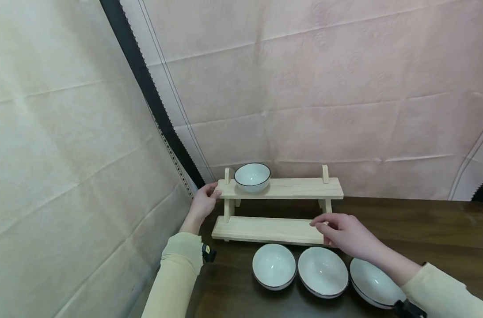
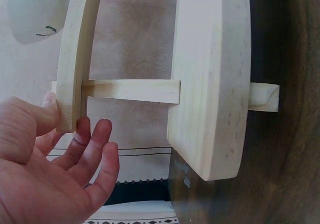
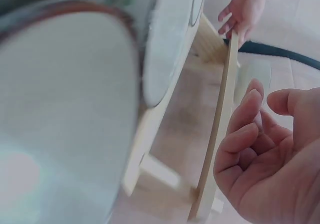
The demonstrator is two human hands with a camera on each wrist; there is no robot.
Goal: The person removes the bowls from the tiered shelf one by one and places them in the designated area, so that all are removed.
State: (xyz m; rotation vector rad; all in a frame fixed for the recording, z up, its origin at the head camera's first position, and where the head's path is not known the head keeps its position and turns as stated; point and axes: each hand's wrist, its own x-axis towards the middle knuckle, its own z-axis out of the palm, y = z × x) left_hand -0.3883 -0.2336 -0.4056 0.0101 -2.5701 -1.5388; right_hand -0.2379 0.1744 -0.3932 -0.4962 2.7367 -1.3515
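A two-tier wooden shelf [image 1: 297, 189] stands on the table, with a white, dark-rimmed bowl [image 1: 252, 176] on the left part of its upper board. My left hand [image 1: 203, 203] grips the left end of that board. In the left wrist view, the thumb of the left hand [image 2: 55, 169] lies on one face of the board, with fingers by the other. My right hand [image 1: 346, 232] hovers before the right end of the lower board. Its fingers curl loosely around nothing, as the right hand [image 3: 265, 169] shows in the right wrist view.
In front of the shelf a left bowl [image 1: 274, 265], a middle bowl [image 1: 322, 270] and a right bowl [image 1: 374, 282] stand in a row on the dark wooden table [image 1: 229, 282]. The right forearm passes over the right bowl. Pale cloth [image 1: 344, 110] hangs behind and at the left.
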